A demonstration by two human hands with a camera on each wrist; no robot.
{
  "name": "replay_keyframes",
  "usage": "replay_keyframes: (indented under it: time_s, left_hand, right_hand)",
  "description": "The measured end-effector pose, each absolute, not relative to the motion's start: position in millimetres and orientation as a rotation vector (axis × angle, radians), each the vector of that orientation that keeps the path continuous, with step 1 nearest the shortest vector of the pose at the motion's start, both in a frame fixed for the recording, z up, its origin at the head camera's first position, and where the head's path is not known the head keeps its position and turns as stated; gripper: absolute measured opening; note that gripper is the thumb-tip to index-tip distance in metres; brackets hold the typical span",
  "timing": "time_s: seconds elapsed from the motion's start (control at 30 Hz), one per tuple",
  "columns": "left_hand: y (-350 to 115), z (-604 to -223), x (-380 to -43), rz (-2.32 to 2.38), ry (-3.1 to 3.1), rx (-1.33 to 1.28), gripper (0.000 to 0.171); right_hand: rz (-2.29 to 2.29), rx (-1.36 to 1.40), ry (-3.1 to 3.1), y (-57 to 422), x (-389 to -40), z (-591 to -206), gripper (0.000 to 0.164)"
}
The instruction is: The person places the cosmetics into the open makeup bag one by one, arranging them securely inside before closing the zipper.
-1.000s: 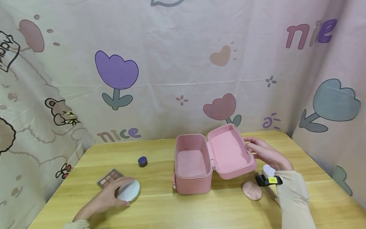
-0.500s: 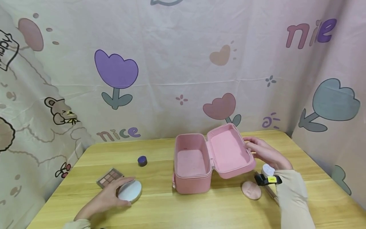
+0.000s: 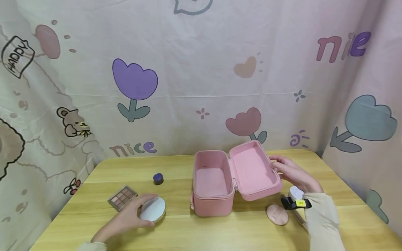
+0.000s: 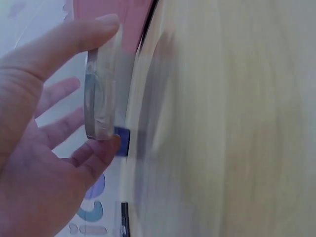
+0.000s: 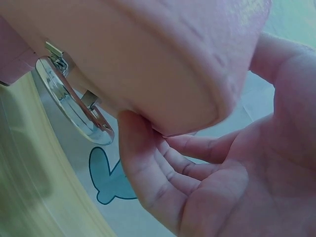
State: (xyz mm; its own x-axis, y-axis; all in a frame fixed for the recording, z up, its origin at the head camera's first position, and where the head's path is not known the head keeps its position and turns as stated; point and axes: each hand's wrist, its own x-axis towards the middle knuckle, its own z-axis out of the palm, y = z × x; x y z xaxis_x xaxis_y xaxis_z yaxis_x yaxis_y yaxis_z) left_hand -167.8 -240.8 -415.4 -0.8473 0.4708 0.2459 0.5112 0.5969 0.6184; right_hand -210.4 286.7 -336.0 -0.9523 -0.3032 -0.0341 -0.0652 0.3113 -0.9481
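My left hand [image 3: 132, 213], thumb and fingers set wide, grips the round compact [image 3: 153, 210] above the table [image 3: 188, 233], nearer the pink box [image 3: 213, 206] than a second ago. My right hand [image 3: 294, 175] still holds the lid [image 3: 253, 169] by its edge.

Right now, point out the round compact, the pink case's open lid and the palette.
Round compact [image 3: 154, 210], head view: middle of its pale face.
Open lid [image 3: 253, 168], head view: middle of its pink inner side.
Palette [image 3: 122, 198], head view: among its pans, near the middle.
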Motion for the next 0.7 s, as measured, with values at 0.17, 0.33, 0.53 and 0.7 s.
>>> replay_keyframes:
  time_s: [0.17, 0.33, 0.53, 0.7]
  left_hand:
    - [-235.6, -409.8, -165.5, -1.081, -2.799, -0.867, 0.079]
    - [-234.4, -406.2, -169.9, -1.071, -2.818, -0.846, 0.081]
    - [-231.7, -394.5, -179.3, -1.1, -2.838, -0.841, 0.083]
    - [-229.9, -375.6, -183.1, -1.112, -2.828, -0.748, 0.084]
  right_hand:
    - [-1.697, -0.335, 2.367, 287.2, -210.6, -336.1, 0.054]
    - [-1.701, -0.339, 2.37, 286.8, -211.4, -333.3, 0.054]
    - [-1.688, -0.319, 2.379, 286.0, -210.3, -331.0, 0.054]
    - [-1.692, -0.326, 2.373, 286.3, -210.2, -332.8, 0.055]
